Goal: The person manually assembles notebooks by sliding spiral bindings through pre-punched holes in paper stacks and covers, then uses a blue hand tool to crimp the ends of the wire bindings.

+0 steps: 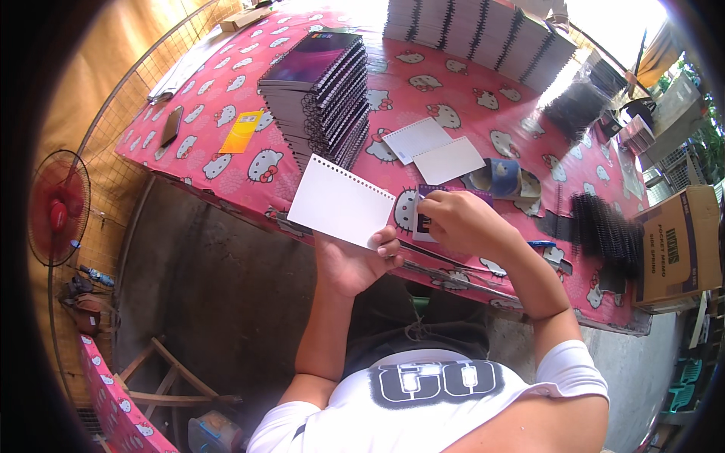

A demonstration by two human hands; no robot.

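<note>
My left hand [349,264] grips a white pad of paper [341,200] from below, its thumb and fingers at the lower right corner. A row of punched holes runs along the pad's upper edge. Just right of it, my right hand [467,219] is closed over a purple-and-white printed cover [424,226] at the table's near edge. Its curled fingers hide whatever may be between them. Two white sheets [451,160] overlap beyond this hand, beside a blue slipper-shaped item [504,178]. Behind the pad rises a tall stack of purple spiral notebooks [313,57].
A pink patterned cloth covers the table [423,83]. Spiral-bound books [476,34] stand at the back. Black binding coils [604,230] and a cardboard box [676,249] are at right, near a blue pen [541,244]. A yellow notepad [242,132], phone [172,126] and red fan [59,215] are left.
</note>
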